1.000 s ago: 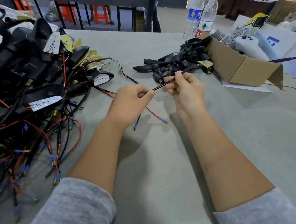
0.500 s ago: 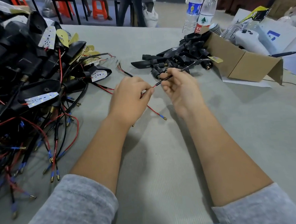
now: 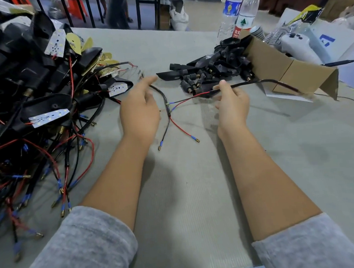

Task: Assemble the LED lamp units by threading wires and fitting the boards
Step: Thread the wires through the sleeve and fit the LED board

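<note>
Pinching a black sleeved wire [image 3: 249, 83] between thumb and fingers, my right hand [image 3: 232, 104] holds it above the grey worktop [image 3: 195, 194]; red and black leads [image 3: 188, 98] emerge from the sleeve end beside my thumb and run left, ending in blue-collared brass tips. My left hand [image 3: 140, 109] hangs just beside them with fingers loosely spread, gripping nothing. A second sleeved wire [image 3: 164, 101] curves past its fingertips; whether the fingers touch it I cannot tell. Its red and black tails [image 3: 182, 129] lie on the worktop between my two forearms. The hands are apart.

Left of my left hand: a heap of assembled lamp units [image 3: 36, 90], black housings carrying white LED boards [image 3: 48, 118], with red and black wires trailing toward me. Beyond my right hand: a pile of empty black housings [image 3: 213, 68] against an open cardboard box [image 3: 288, 74]. Two plastic bottles [image 3: 239, 13] stand behind that pile. Grey sleeves [image 3: 85, 247] cover both forearms near the lower edge.
</note>
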